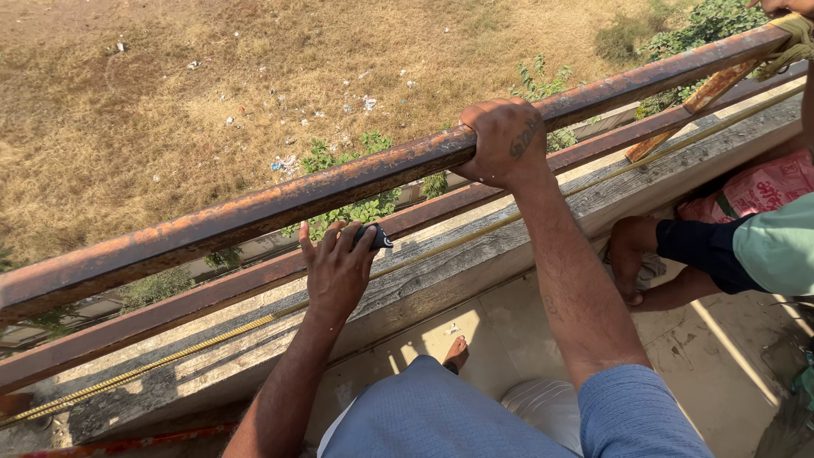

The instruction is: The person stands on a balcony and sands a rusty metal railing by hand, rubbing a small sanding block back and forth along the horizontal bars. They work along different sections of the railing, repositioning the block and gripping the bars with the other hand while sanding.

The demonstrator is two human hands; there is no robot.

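My right hand (506, 140) is wrapped around the upper rusty metal rail (254, 206), fingers closed over its top. My left hand (337, 267) reaches toward the lower rusty rail (170, 309) and pinches a small black object (374, 237) between thumb and fingers, the other fingers spread. A yellow rope (212, 337) runs taut along the concrete ledge (441, 263) just below the lower rail. My blue sleeve and blue clothing fill the bottom of the view, and my bare foot (456, 351) rests on the tiled floor.
Another person crouches at the right in a pale green shirt (778, 246) with a bare foot (629, 254) near the ledge, beside a pink sack (759, 188). Beyond the rails, far below, lie dry grass with litter (170, 102) and green bushes (356, 170).
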